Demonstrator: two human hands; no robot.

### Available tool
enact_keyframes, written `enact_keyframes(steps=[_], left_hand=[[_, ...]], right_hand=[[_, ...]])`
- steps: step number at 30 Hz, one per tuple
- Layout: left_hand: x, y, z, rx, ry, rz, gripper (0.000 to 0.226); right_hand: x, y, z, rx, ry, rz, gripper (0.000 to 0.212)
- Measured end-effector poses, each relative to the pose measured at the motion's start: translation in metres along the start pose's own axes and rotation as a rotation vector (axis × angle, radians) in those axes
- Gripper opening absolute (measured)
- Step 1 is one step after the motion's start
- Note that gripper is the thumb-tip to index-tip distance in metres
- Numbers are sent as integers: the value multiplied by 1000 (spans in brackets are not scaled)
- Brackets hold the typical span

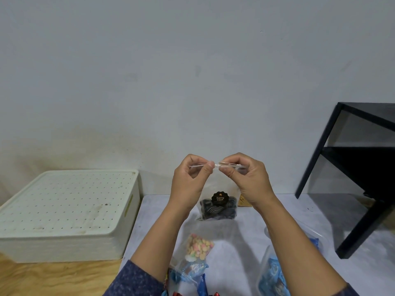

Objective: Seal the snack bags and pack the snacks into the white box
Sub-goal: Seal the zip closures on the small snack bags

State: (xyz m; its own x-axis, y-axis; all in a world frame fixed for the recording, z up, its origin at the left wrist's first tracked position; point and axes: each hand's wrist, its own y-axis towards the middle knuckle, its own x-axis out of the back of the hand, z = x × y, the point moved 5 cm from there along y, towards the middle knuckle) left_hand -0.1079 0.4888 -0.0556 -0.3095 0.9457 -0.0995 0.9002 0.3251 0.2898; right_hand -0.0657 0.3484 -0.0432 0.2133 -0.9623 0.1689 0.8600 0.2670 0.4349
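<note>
Both hands [215, 167] pinching clear snack bag [218, 207], dark cookies, black label

A grey-white cloth [245, 263] carries clear snack bags [197, 248] — the white box [64, 210] sits beside.

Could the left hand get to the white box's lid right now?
Probably not yet: the left hand and right hand both pinch the clear snack bag's top edge. Nothing stands between it and the white box, though.
</note>
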Motion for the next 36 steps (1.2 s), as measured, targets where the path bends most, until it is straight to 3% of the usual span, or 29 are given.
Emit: enact_keyframes(steps=[6, 9, 15, 18, 21, 26, 29, 31, 33, 36], left_hand=[[4, -1, 5, 22, 19, 34, 10], [7, -1, 6, 29, -13, 29, 13], [16, 0, 6, -4, -24, 31, 25], [24, 3, 7, 7, -120, -46, 27], [33, 11, 11, 57, -267, -102, 28], [30, 15, 23, 127, -302, -25, 31], [26, 18, 35, 194, -318, -1, 33], [21, 19, 42, 223, -288, 35, 35], [13, 19, 51, 222, -240, 120, 43], [-1, 19, 71, 166, -90, 307, 62]], right_hand=[[-3, -2, 4, 46, 36, 30, 28], [-8, -4, 8, 89, -10, 83, 25], [-16, -5, 8, -2, 4, 43, 27], [-18, -11, 10, 18, 49, 38, 47], [-23, -17, 4, 27, -56, 111, 64], [-26, -25, -4, 22, -219, 65, 85], [-23, -28, -15, 39, -271, 18, 75], [-20, -29, -28, 31, -313, -4, 54], [-12, -30, -47, -31, -286, -35, 41], [4, -27, -77, -147, -202, -78, 41]])
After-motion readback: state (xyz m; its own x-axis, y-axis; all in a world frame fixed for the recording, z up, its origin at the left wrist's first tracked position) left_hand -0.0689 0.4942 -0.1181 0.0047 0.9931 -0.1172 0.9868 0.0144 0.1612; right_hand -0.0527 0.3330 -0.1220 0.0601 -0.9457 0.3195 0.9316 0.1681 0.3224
